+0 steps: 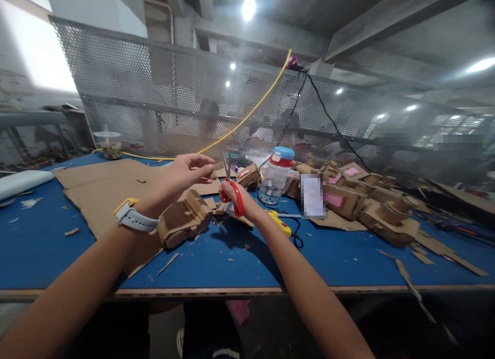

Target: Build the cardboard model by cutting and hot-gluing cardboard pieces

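My right hand (229, 192) grips a pair of scissors by its red handles (238, 200); the blades (227, 165) point upward and stand slightly apart. Just left of them, my left hand (191, 170) is closed, fingertips together on what looks like a small piece of cardboard (214, 172), partly hidden by the fingers. Under my left wrist rests a cardboard model car (185, 219) with round wheels. Cardboard scraps (221, 209) lie on the table below the scissors.
Large cardboard sheets (104, 181) cover the blue table (232, 268) on the left. A yellow glue gun (281, 225) and a blue-lidded bottle (273, 183) stand right of my hands. Cardboard models (390, 219) crowd the right. A mesh screen (154, 101) rises behind, a yellow cable (247, 116) before it.
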The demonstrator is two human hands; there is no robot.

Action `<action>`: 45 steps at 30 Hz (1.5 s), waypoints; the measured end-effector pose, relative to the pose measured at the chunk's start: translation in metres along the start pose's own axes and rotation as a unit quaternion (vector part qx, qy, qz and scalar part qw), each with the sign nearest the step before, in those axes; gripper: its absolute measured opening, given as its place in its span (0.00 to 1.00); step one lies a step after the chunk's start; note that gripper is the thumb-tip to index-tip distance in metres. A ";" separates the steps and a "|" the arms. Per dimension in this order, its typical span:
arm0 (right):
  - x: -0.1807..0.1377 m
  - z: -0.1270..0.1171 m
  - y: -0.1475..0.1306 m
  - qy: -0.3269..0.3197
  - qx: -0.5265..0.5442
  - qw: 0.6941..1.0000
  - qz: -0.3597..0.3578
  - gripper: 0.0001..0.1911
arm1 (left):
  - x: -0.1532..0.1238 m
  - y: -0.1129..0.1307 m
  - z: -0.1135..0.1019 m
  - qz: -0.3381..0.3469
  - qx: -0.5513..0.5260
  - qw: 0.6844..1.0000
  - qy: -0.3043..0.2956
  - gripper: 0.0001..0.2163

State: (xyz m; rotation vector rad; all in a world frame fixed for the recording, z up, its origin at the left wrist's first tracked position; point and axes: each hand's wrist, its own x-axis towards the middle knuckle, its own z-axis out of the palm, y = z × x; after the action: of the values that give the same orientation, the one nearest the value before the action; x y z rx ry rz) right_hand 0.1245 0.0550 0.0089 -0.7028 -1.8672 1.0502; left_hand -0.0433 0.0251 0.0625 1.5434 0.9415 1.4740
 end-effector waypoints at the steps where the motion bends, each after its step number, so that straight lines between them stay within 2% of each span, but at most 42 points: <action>1: 0.000 0.001 0.000 -0.007 -0.003 1.000 -0.004 0.32 | 0.000 0.000 0.001 0.007 0.006 1.000 0.006 0.17; 14: -0.004 -0.003 -0.008 -0.056 -0.048 0.997 0.003 0.32 | 0.004 0.000 -0.004 0.097 0.124 0.987 0.031 0.11; 20: -0.005 -0.001 -0.006 -0.067 -0.036 0.997 0.029 0.35 | 0.007 -0.007 -0.010 0.142 0.164 0.976 0.034 0.11; 24: -0.005 0.001 -0.004 -0.091 -0.036 0.994 0.050 0.35 | 0.005 -0.004 -0.007 0.145 0.197 0.970 0.020 0.08; 31: -0.005 0.002 -0.003 -0.103 -0.036 0.993 0.041 0.32 | 0.006 -0.006 -0.006 0.143 0.121 0.980 0.062 0.11; 38: -0.006 0.004 -0.005 -0.102 -0.036 0.993 0.043 0.33 | 0.004 -0.009 -0.001 0.109 0.067 0.990 0.051 0.07; 45: -0.003 0.004 0.001 -0.108 -0.047 0.992 0.044 0.31 | 0.003 -0.008 0.001 0.087 0.032 0.993 0.066 0.10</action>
State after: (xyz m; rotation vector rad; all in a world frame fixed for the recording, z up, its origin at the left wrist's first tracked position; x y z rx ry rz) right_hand 0.1228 0.0521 0.0055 -0.7559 -2.0981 1.1384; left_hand -0.0418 0.0311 0.0561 1.6241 0.9579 1.7014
